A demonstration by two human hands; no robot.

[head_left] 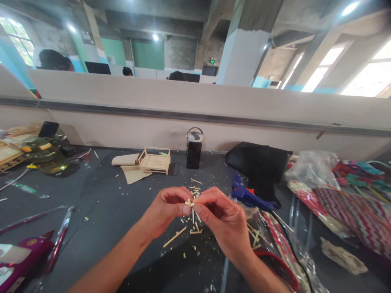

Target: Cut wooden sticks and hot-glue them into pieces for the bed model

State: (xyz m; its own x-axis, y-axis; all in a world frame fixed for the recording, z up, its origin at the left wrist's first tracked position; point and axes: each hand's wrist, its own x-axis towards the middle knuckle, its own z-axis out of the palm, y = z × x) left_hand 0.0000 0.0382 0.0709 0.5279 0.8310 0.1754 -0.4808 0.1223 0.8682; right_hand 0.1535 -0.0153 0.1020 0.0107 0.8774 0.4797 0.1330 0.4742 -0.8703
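Over the middle of the dark table, my left hand (pixel 167 208) and my right hand (pixel 220 215) meet at the fingertips. Both pinch a small piece made of short pale wooden sticks (pixel 190 202) between thumb and forefinger. My fingers cover part of it, so its full shape is hidden. Below and behind the hands, loose wooden sticks (pixel 174 237) and small offcuts lie scattered. Farther back stands a little wooden stick frame (pixel 154 160) with a flat base and rails, close to a piece of brown card (pixel 134 174).
A blue glue gun (pixel 249 196) with a black cord lies to the right, near a black cloth (pixel 259 162) and plastic-wrapped patterned material (pixel 351 211). A phone (pixel 194 155) stands upright at the back. On the left are a jar of liquid (pixel 45 156) and a purple device (pixel 26 260).
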